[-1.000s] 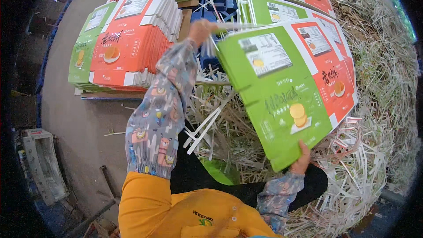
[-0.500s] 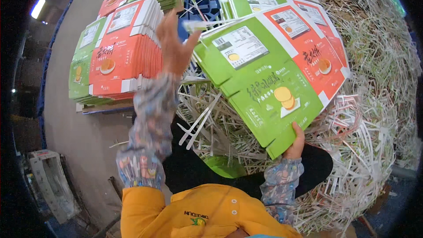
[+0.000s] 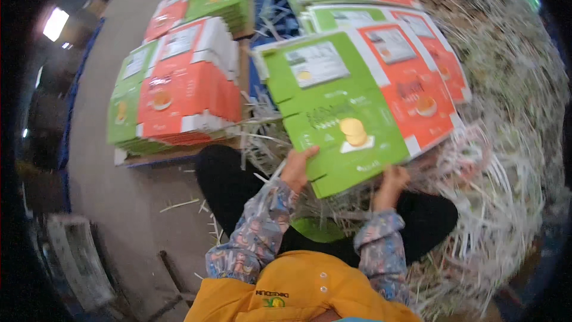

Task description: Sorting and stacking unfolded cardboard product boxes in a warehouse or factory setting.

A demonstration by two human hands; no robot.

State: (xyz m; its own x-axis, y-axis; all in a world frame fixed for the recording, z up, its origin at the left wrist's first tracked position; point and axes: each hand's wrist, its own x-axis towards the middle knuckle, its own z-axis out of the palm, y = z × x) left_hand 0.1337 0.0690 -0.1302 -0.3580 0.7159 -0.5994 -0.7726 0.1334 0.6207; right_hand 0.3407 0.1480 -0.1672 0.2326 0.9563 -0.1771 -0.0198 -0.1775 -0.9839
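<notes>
A small stack of flat printed carton blanks (image 3: 381, 125), green on the left and orange-red on the right, lies tilted before me with its near edge over my lap. My left hand (image 3: 297, 169) is closed on the left edge of the stack, thumb on the green face and fingers hidden beneath. My right hand (image 3: 390, 187) is at the near edge, its fingers curled against the card and slightly blurred. Under the far side of the stack, more of the same blanks (image 3: 444, 62) are layered.
Tall piles of carton blanks (image 3: 179, 92) stand on board at the left, beside a blue plastic pallet (image 3: 277, 15). White paper offcut strips (image 3: 476, 220) heap up at the right and around my legs. A grey crate-like object (image 3: 80, 262) sits at lower left.
My left hand has come down from the far left of the stack to its near left edge. The blanks have shifted slightly left and toward me, and loose strips no longer hang at their far corner.
</notes>
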